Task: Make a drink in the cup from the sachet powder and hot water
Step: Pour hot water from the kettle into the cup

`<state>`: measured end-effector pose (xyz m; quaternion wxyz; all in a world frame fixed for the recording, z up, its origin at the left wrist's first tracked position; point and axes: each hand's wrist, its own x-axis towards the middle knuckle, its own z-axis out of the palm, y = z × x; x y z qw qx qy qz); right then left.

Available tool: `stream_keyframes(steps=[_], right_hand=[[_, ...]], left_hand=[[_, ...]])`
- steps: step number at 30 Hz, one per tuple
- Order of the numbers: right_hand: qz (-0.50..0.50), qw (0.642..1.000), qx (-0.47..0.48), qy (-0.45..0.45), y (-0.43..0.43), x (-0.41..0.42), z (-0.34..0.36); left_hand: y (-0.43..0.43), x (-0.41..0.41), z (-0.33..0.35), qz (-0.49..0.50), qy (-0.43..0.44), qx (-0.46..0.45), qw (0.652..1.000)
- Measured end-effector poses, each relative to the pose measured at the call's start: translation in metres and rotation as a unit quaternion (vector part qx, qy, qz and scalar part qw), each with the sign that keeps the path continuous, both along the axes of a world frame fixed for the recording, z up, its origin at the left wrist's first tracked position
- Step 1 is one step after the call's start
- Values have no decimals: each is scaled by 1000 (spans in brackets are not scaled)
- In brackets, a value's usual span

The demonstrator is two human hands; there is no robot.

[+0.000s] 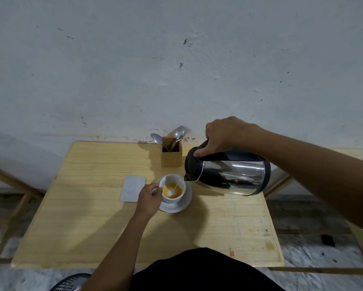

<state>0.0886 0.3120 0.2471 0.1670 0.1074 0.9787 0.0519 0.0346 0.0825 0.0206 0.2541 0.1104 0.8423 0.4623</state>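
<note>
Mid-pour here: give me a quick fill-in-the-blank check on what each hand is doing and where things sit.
1. The right hand tilts the ____ over the cup.
2. The cup stands on a white ____.
3. The left hand holds a ____ in the cup.
4. The sachet lies on the table, to the ____ of the cup.

Missing words: kettle; saucer; spoon; left

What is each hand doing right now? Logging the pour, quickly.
Left hand: closed on a spoon at the cup.
Right hand: closed on the kettle, pouring.
</note>
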Motion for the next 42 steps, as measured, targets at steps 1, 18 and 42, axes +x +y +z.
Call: stream_keyframes(steps=[1, 18, 42], right_hand=[[1, 1000, 1, -2, 0, -1, 1], [-13, 999, 21, -26, -6, -7, 12], [-22, 999, 26, -33, -8, -9, 23]], left_hand=[[0, 0, 1, 0, 0, 0, 1000], [3, 0, 0, 3, 13, -2, 1000], [4, 1, 1, 4, 10, 6, 1000]])
